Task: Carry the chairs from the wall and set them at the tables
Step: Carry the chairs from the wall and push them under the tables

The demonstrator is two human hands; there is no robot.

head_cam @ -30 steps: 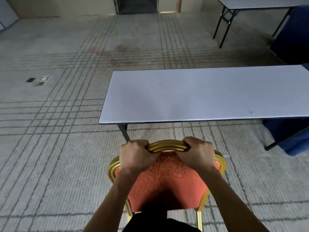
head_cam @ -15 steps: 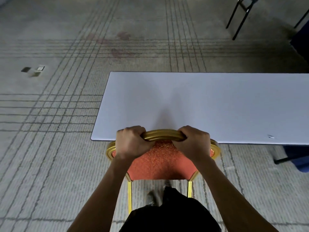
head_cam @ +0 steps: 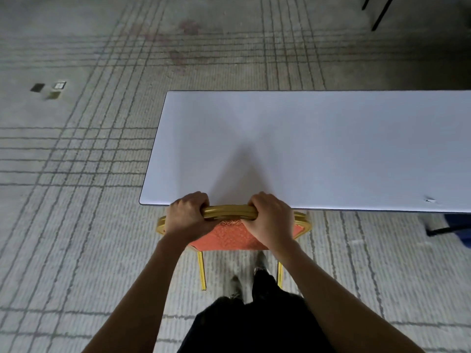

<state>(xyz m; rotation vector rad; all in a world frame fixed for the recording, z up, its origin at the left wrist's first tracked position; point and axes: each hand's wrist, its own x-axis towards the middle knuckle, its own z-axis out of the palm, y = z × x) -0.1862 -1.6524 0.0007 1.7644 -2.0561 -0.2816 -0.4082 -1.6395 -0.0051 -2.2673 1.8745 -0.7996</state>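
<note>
A gold-framed chair [head_cam: 229,236] with a red patterned back stands right in front of me. Its top rail meets the near edge of a long pale table [head_cam: 318,149], near the table's left end. My left hand [head_cam: 190,216] grips the rail on the left. My right hand [head_cam: 271,220] grips it on the right. The seat is hidden under the tabletop; two gold rear legs show below the back.
Grey carpet with dark grid lines stretches to the left and beyond the table. Small floor plates [head_cam: 52,89] lie at far left. Black table legs [head_cam: 377,14] show at top right, and a blue object [head_cam: 458,229] sits under the table's right end.
The chair has moved forward toward the table, and its seat has gone under the tabletop. Both hands kept their grip on the top rail.
</note>
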